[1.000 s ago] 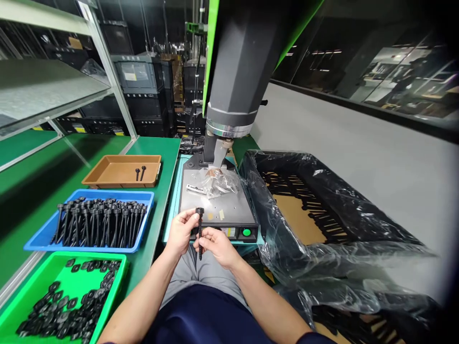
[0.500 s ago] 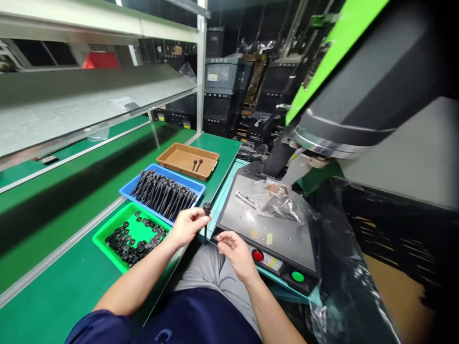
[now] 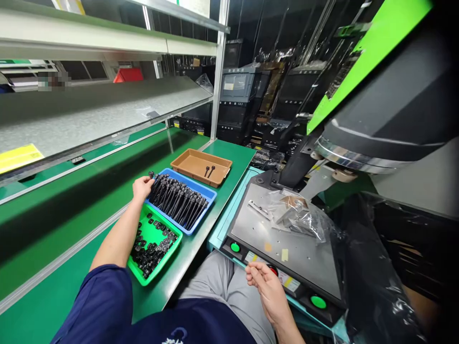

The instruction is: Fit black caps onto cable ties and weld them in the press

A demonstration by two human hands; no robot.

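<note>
My left hand [image 3: 142,188] is at the left end of a blue tray [image 3: 214,196], fingers closed on a black rod with a round head [image 3: 151,174]. Its head sticks up past the fingertips; the hand hides most of the shaft. The tray is filled with similar black headed rods [image 3: 175,196] lying side by side. Over my lap, by the front edge of the machine base, my right hand [image 3: 267,289] has thumb and fingertips pressed together. What they hold, if anything, cannot be made out. A green tray [image 3: 152,235] with many small black round parts [image 3: 150,258] sits just nearer to me.
A brown tray [image 3: 190,165] behind the blue one holds two black rods. To the right, a metal machine plate [image 3: 251,229] carries a plastic bag [image 3: 301,215] and a small metal bar [image 3: 260,210]. Green buttons [image 3: 318,302] line its front. A sloped shelf [image 3: 107,107] spans the green bench.
My left hand has moved left and away from me, from above my lap to the blue tray, with the black rod. My right hand has drawn apart from it. The view has shifted left.
</note>
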